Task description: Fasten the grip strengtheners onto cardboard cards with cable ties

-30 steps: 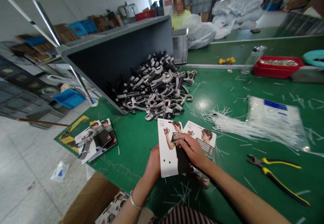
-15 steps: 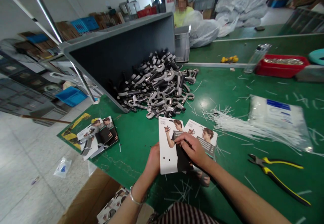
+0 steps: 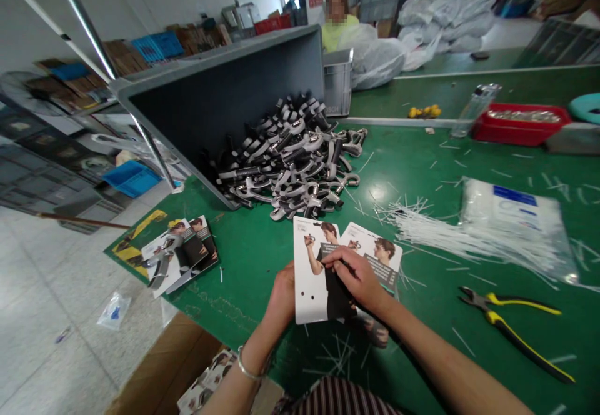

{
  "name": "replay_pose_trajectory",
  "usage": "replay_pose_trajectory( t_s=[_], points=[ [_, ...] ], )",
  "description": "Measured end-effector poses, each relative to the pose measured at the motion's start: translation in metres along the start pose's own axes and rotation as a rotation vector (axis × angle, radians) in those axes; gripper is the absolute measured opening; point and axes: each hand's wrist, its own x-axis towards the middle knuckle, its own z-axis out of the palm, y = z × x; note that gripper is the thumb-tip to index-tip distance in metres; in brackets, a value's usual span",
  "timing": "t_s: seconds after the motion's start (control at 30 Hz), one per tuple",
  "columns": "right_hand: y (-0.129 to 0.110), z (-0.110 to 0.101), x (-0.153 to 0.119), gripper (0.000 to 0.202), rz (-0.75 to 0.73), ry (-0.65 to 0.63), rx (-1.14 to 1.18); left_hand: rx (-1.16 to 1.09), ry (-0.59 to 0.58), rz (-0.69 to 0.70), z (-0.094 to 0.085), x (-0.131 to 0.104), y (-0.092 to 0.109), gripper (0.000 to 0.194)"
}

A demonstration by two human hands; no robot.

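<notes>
At the left edge of the front card (image 3: 311, 280), the left hand (image 3: 281, 293), with fingers tucked behind and out of sight; cannot tell their exact hold. Across the same card from the right, the right hand (image 3: 356, 277), with fingers bunched close together and tips against the printed face; cannot tell whether pinching or only touching. On the left wrist, a bracelet (image 3: 247, 366).

Over the near side of the green table (image 3: 253, 255), the front card, with two small holes at lower left. Partly behind it, to the right, a back card (image 3: 390, 259).

Beyond both hands, a heap of grips (image 3: 300, 168), spilling out of a gray crate (image 3: 276, 68) tipped on its side. Near the table's left corner, a few overlapping cards (image 3: 199, 249), with one grip (image 3: 163, 264) on top. Below the table edge, a carton (image 3: 157, 365) with more cards inside.

To the right, a spread of white ties (image 3: 426, 230) beside a clear bag (image 3: 515, 212), and nearer, pliers (image 3: 492, 318). Farther back, a red tray (image 3: 506, 135). Beyond the crate, a person in yellow (image 3: 334, 35).
</notes>
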Motion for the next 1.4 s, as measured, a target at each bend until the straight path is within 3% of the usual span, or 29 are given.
replay_pose_trajectory(
  t_s=[0.2, 0.37, 0.47, 0.73, 0.9, 1.17, 1.4],
  points=[
    [-0.002, 0.000, 0.001, 0.022, -0.003, 0.009, -0.006, -0.017, -0.035, -0.060, 0.001, 0.000, -0.003, 0.010],
    [-0.002, 0.002, 0.000, 0.017, -0.028, 0.002, -0.055, -0.017, 0.111, -0.089, -0.002, -0.002, 0.004, 0.023],
    [-0.001, 0.003, 0.000, 0.016, -0.035, -0.005, -0.078, -0.059, 0.084, -0.089, -0.002, -0.003, 0.000, 0.018],
    [0.000, 0.003, -0.001, 0.019, -0.040, 0.026, -0.072, -0.220, 0.061, -0.172, 0.010, -0.009, -0.008, 0.012],
    [-0.002, 0.001, 0.000, 0.018, -0.028, 0.029, -0.058, -0.304, 0.123, -0.206, 0.015, -0.009, -0.011, 0.014],
    [0.000, 0.002, 0.000, 0.020, -0.041, 0.049, -0.072, -0.112, 0.068, -0.164, 0.015, -0.001, -0.025, 0.007],
    [0.002, 0.008, -0.002, 0.018, -0.107, 0.060, -0.174, -0.170, 0.123, -0.205, 0.016, 0.001, -0.016, 0.004]
  ],
)
